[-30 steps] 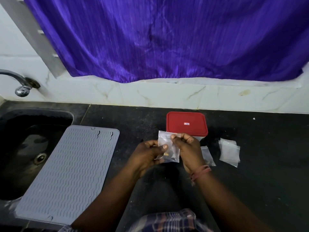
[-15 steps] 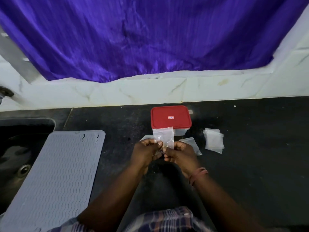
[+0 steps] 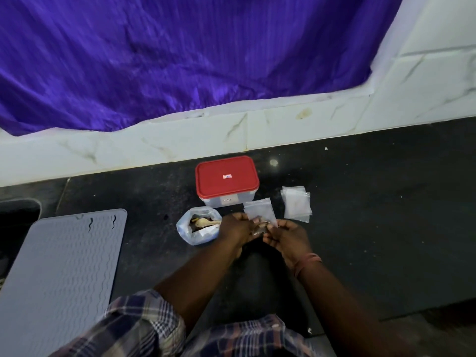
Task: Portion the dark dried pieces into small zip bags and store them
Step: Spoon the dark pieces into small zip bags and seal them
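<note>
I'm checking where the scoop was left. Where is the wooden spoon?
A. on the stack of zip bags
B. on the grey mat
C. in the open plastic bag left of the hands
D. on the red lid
C: the spoon lies inside the open plastic bag, among dark pieces, just left of the left hand.

Open pouch (image 3: 198, 225) newly visible beside hands.
</note>
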`<move>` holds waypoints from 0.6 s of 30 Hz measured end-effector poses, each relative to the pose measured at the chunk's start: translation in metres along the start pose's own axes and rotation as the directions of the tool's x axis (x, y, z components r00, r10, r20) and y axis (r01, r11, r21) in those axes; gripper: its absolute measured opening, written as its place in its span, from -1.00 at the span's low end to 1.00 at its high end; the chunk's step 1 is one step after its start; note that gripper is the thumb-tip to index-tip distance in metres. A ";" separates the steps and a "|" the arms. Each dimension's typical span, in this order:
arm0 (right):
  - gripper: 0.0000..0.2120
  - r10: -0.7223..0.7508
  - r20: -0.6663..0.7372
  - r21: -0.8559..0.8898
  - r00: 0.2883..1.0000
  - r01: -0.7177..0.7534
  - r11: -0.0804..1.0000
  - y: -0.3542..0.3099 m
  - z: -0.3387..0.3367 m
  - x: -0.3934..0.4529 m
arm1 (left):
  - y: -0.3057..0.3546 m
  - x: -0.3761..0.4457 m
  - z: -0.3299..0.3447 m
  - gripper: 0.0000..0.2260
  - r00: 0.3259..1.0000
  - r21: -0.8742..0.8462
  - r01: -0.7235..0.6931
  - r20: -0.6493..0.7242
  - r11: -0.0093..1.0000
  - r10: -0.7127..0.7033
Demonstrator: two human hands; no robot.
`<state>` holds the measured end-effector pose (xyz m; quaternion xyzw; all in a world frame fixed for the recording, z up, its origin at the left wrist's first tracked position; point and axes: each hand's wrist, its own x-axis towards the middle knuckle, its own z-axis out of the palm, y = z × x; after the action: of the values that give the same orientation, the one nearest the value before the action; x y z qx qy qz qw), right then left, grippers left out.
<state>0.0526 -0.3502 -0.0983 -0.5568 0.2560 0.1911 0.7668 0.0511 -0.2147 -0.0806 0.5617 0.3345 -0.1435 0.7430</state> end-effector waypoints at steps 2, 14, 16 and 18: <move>-0.91 -0.026 -0.027 -0.008 0.999 0.025 1.000 -0.004 -0.004 0.008 | 0.000 0.004 0.007 -0.87 0.999 0.020 -0.033 0.006 0.999 0.033; -0.92 -0.058 -0.067 -0.052 0.996 0.055 0.997 0.001 -0.014 0.032 | -0.016 0.010 0.013 -0.73 0.982 0.019 -0.085 -0.168 0.996 0.087; -0.88 -0.085 -0.088 -0.088 0.992 0.078 0.993 -0.001 -0.017 0.036 | -0.017 0.010 0.014 -0.73 0.984 -0.065 -0.057 -0.172 0.996 0.045; -0.84 -0.107 -0.108 -0.154 0.988 0.090 0.984 -0.002 -0.018 0.039 | -0.023 0.011 0.015 -0.72 0.980 -0.056 -0.022 -0.200 0.998 0.011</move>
<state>0.0819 -0.3680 -0.1253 -0.6345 0.2570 0.1388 0.7156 0.0506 -0.2347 -0.1027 0.5541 0.4066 -0.0706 0.7230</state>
